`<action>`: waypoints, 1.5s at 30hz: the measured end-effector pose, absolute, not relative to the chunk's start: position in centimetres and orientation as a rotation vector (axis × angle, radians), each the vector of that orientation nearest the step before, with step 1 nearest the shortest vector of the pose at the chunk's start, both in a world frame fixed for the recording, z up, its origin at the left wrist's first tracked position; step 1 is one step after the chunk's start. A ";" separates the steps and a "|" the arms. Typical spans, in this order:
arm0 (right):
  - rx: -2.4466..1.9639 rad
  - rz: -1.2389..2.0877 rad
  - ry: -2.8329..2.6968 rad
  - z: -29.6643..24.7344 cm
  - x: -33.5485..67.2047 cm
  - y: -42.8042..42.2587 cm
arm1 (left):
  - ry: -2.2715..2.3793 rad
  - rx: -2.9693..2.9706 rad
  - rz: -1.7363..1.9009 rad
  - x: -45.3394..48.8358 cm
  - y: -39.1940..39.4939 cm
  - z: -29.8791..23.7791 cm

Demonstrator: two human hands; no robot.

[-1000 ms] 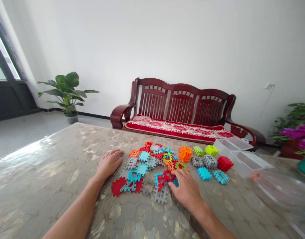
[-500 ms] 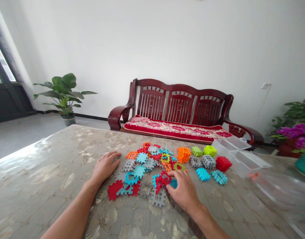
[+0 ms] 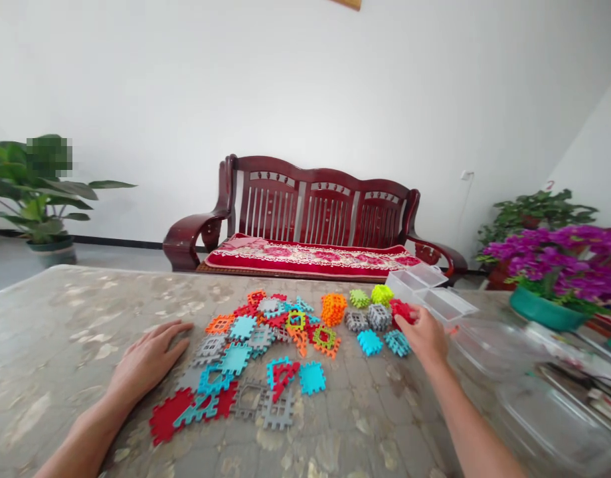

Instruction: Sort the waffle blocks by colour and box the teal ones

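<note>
My left hand (image 3: pixel 153 352) lies on the table with its fingers stretched out, left of a loose pile of toothed interlocking plastic tiles. My right hand (image 3: pixel 425 335) reaches to the right side and pinches a red interlocking tile (image 3: pixel 400 311) at the red stack; my fingers partly hide that stack. Left of it stand grey stacks (image 3: pixel 380 317), an orange stack (image 3: pixel 334 309) and a yellow-green stack (image 3: pixel 382 294). Nearer me are blue stacks (image 3: pixel 370 342). In the loose pile, a red triangular tile (image 3: pixel 285 380) rests over grey and blue ones, beside a light blue square tile (image 3: pixel 312 378).
Behind the stacks is a clear divided plastic box (image 3: pixel 445 303). Transparent lids or trays (image 3: pixel 495 345) lie at the right, near a green pot (image 3: pixel 547 309) of purple flowers. A wooden bench (image 3: pixel 325 212) stands beyond the patterned table (image 3: pixel 86 318).
My right hand has carried a red tile from the loose pile rightward to the red stack. My left hand stays on the table. The view has turned to the right.
</note>
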State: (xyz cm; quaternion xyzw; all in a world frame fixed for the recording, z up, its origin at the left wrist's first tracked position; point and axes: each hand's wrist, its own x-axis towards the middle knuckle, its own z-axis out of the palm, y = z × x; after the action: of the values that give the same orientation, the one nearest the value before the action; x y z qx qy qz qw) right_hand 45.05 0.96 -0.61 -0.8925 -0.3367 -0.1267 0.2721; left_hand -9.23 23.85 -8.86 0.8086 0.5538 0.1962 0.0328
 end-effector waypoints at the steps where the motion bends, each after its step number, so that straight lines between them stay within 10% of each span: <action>1: -2.449 -0.370 -0.888 -0.4 45.7 0.8 | 1.697 2.493 0.607 -9.3 23.9 -8.9; 20: -2.270 -0.572 -0.996 -0.6 46.5 0.8 | 1.717 2.485 0.598 -9.1 23.8 -8.9; 45: -1.954 -0.016 -1.783 -3.0 29.2 4.8 | 1.799 2.445 0.582 -8.0 22.0 -7.2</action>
State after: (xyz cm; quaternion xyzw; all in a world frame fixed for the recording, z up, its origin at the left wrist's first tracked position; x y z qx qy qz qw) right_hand 29.17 4.78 -2.97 -0.7160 -0.6534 -0.0060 0.2458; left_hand -8.03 22.04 -7.22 0.7908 0.5817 0.1884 0.0255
